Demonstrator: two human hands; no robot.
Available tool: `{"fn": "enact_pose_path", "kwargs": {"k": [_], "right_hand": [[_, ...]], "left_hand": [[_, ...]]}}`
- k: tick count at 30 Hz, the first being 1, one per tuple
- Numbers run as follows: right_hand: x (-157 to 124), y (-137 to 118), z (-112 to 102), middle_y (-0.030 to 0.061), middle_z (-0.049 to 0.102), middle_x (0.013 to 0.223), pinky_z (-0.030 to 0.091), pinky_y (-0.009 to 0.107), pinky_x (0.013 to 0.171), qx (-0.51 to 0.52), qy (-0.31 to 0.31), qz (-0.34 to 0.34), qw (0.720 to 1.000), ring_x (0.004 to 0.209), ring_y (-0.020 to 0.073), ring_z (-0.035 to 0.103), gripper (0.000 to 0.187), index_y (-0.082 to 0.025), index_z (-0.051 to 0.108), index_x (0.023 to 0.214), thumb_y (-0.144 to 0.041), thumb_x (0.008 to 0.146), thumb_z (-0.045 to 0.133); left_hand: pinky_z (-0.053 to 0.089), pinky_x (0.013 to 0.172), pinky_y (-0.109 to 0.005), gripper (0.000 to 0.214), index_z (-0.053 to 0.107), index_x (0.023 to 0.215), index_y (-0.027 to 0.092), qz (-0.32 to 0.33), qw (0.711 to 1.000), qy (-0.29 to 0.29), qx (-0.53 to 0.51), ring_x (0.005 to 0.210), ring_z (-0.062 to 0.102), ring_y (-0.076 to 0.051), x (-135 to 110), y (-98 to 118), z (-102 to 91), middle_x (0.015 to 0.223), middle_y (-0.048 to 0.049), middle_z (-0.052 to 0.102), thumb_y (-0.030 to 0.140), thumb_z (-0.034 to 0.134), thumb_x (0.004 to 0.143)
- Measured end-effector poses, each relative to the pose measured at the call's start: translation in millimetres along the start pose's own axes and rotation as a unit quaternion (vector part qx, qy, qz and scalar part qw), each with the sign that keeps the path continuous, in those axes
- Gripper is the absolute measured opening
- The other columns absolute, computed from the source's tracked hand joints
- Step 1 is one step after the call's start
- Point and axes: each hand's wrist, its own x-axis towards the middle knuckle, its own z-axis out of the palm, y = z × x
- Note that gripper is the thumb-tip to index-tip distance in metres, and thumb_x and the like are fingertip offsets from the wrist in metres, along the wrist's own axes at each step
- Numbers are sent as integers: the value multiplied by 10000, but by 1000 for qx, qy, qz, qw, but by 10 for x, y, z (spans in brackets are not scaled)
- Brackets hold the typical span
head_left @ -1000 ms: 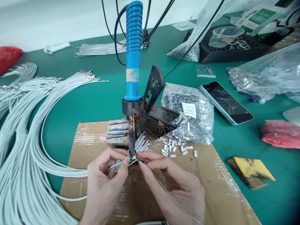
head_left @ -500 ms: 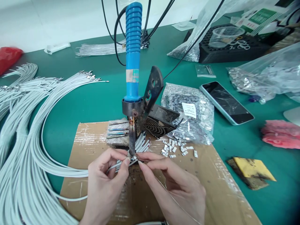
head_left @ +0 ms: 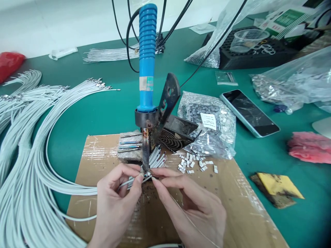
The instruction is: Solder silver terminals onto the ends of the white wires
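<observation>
A blue-handled soldering iron [head_left: 147, 58] stands upright in a dark metal stand [head_left: 169, 120], tip down onto a cardboard sheet [head_left: 232, 193]. My left hand [head_left: 117, 203] pinches the end of a white wire [head_left: 126, 182] right under the iron's tip. My right hand [head_left: 192, 206] pinches a thin strand of solder wire [head_left: 191, 222] that trails back toward me, its fingertips meeting the left ones at the tip. A fan of white wire ends [head_left: 157, 159] lies just behind the tip. Small metal tabs [head_left: 192, 163] are scattered to the right.
Long white wires [head_left: 28, 144] curve across the green table at left. A bag of metal parts [head_left: 209, 124], a phone [head_left: 249, 113], more plastic bags [head_left: 292, 82], a black tray [head_left: 256, 51], a yellow sponge [head_left: 279, 189] and pink cloth [head_left: 310, 148] lie to the right.
</observation>
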Motion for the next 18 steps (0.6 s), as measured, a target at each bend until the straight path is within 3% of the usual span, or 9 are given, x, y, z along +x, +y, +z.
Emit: {"fn": "enact_pose_path", "kwargs": {"k": [13,18], "right_hand": [[-11,13,8,-24,816,988,585,187,841,-14,-1,4,1000,882,114,778,179,-247,713,833,-76,886,717],[-14,9,-8,-27,815,979,585,175,840,-21,6,-16,1000,882,109,777,194,-243,721,844,-52,878,722]], "left_hand": [[491,575,-117,148,745,663,207,-4,1000,-7,-4,679,688,-103,14,-21,-20,805,1,774,99,758,763],[494,541,-124,145,756,687,218,13,997,-63,36,664,691,-109,68,-62,-82,818,0,783,104,754,776]]}}
